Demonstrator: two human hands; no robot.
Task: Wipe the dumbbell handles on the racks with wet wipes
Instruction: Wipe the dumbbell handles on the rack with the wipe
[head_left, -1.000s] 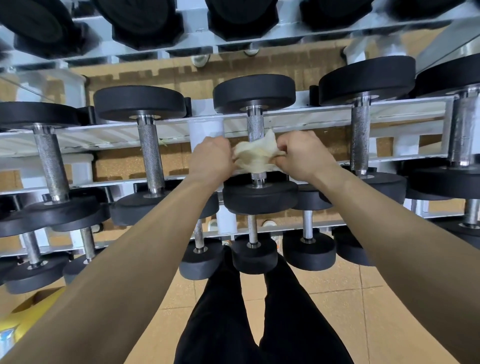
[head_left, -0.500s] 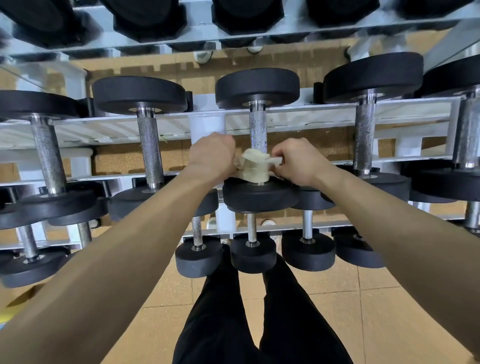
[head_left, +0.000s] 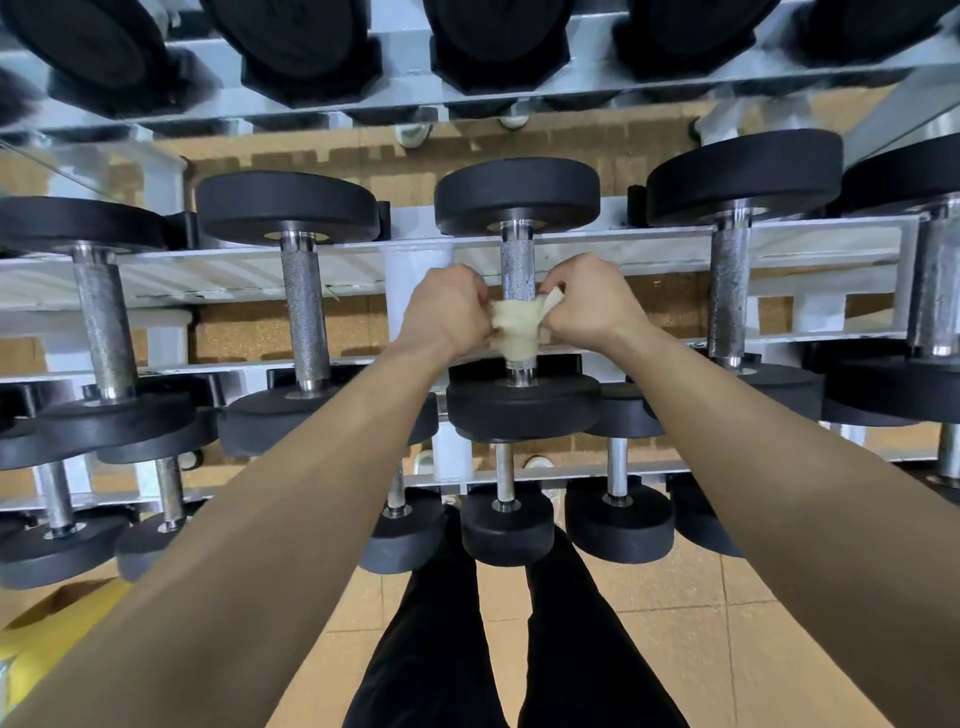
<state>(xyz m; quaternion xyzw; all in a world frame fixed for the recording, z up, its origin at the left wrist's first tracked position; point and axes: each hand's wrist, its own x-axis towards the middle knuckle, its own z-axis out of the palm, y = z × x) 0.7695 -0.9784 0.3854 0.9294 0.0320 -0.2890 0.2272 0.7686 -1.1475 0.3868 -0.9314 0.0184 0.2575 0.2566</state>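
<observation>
Both hands meet at the middle dumbbell, which lies across the middle shelf of the white rack. A pale, crumpled wipe is wrapped round the near part of its rough metal handle, just short of the near black weight. The left hand has its fingers curled in, gripping the wipe's left side. The right hand has its fingers curled too and pinches the right side, where a corner of the wipe pokes out by the thumb. The far part of the handle is bare up to the far weight. More dumbbells lie to the left and right on the same shelf, and on the shelves nearer and farther. Black trouser legs stand on the tan floor.
</observation>
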